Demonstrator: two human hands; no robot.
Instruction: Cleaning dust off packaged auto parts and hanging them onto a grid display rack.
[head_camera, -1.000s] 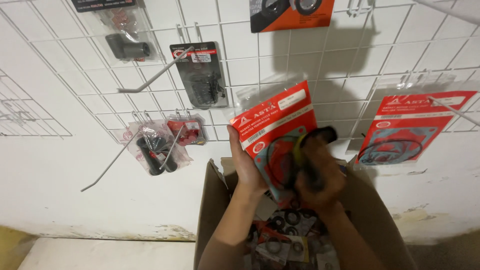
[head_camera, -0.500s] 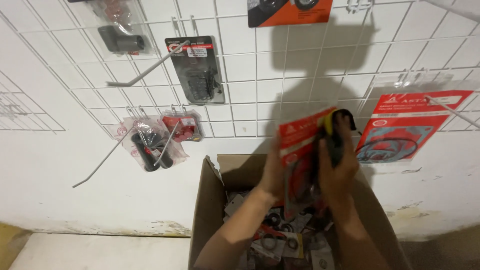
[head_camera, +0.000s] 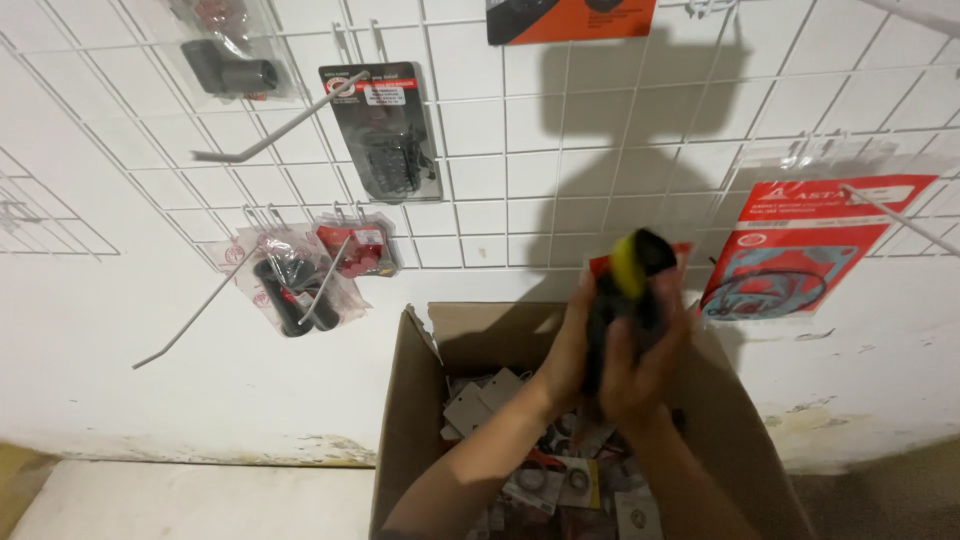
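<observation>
Both hands are raised together above an open cardboard box (head_camera: 420, 400) in front of a white wire grid (head_camera: 520, 200): the right hand (head_camera: 640, 370) is curled shut around a black tool with a yellow end (head_camera: 630, 275), and the left hand (head_camera: 575, 345) is closed against a red packet (head_camera: 600, 265) just behind it, of which only an edge shows. The box holds a heap of small packets (head_camera: 560, 480). On the grid hang a red gasket pack (head_camera: 800, 250) to the right, a dark blister pack (head_camera: 385, 130) and 2 bagged parts (head_camera: 300, 275) to the left.
</observation>
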